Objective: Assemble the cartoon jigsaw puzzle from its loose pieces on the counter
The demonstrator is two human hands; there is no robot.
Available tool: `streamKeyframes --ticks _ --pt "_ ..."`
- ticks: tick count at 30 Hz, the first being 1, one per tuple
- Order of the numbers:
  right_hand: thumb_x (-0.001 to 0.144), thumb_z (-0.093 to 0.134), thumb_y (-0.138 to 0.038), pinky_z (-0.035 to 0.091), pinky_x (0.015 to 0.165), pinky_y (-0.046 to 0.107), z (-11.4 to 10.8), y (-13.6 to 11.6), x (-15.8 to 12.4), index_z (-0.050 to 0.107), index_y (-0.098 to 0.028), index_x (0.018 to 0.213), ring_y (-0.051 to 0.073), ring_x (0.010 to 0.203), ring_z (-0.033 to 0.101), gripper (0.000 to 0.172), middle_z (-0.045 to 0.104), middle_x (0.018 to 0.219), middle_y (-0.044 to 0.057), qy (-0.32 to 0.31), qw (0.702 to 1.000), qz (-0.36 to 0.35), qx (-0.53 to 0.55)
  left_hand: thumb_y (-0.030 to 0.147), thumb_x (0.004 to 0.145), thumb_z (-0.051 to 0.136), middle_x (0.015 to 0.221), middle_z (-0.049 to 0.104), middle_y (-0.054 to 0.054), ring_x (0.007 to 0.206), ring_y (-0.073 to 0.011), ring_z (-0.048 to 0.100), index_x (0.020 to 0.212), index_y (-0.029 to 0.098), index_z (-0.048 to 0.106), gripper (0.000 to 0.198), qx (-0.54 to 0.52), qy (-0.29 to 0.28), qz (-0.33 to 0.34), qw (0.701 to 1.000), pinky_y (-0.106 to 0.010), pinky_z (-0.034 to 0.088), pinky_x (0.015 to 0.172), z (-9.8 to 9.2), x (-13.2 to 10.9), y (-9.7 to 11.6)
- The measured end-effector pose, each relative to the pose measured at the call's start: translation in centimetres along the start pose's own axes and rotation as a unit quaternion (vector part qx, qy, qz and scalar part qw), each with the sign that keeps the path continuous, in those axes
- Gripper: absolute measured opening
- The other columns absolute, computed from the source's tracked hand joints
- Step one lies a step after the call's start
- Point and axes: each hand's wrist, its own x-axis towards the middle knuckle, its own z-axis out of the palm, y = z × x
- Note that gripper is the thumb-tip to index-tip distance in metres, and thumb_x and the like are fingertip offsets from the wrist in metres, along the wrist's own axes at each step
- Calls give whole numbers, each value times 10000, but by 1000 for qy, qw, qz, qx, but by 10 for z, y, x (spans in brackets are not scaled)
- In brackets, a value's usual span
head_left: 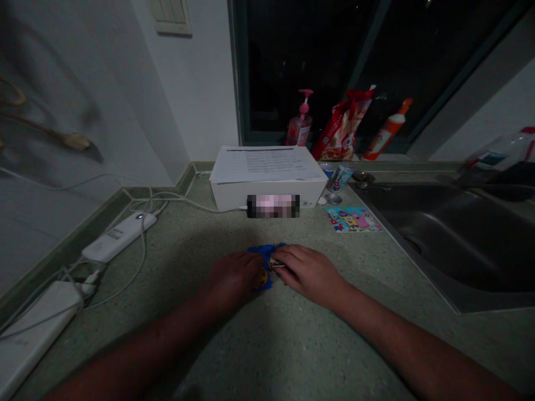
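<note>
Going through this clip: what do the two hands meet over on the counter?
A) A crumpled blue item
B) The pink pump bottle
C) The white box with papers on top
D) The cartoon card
A. The left hand and right hand meet over the crumpled blue item on the speckled countertop.

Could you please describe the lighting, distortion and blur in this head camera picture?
In the head view, the scene is dim, a broad shadow darkens the countertop around the left hand and right hand, the wide lens bends the wall's edges, and the clear plastic bottle at top right looks blurred.
</note>
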Motion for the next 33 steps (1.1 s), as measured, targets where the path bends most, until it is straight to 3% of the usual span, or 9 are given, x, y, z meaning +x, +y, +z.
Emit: streamKeyframes --ticks 5,13,20,24,28,33 --pt "972 790 -353 578 1146 596 2 -3 1 665 -183 1484 386 1382 676 553 680 1527 214 -41 999 -2 26 273 985 714 1396 771 -153 1274 -354 741 1365 205 669 389 32 -12 -21 999 -570 629 1080 -1 4 7" --pt "1046 677 -232 660 1024 536 7 -5 1 718 -159 1347 334 1194 765 312 767 1338 183 -43 999 -13 -26 322 986 713 1471 720 -178 1356 -379 682 1451 197 627 489 55 -20 -54 997 -613 568 1148 4 1 1" --pt "1068 644 -180 676 946 455 9 -1 4 758 -172 1195 287 1054 800 171 816 1148 119 -11 996 -56 -70 460 903 835 1597 636 -195 1464 -416 600 1564 208 550 762 34 -60 -38 997 -636 520 1208 2 -1 5" --pt "1084 609 -178 673 847 405 11 1 4 747 -187 1126 265 965 807 145 820 1074 106 18 995 -42 -85 384 919 803 1584 648 -187 1470 -401 597 1503 197 595 648 38 -61 -33 997 -622 511 1225 1 0 9" --pt "1089 572 -186 662 773 374 12 1 4 720 -197 1076 250 894 807 149 822 1035 99 65 996 -23 -65 377 899 817 1566 667 -172 1444 -398 622 1511 223 586 671 18 -48 -23 998 -632 523 1212 1 1 9" --pt "1085 549 -179 663 782 349 11 0 3 686 -213 1089 231 890 811 140 824 1028 89 128 991 -17 -22 318 909 801 1502 711 -161 1377 -378 682 1516 238 567 655 -5 -6 -19 1000 -614 572 1158 3 1 7"
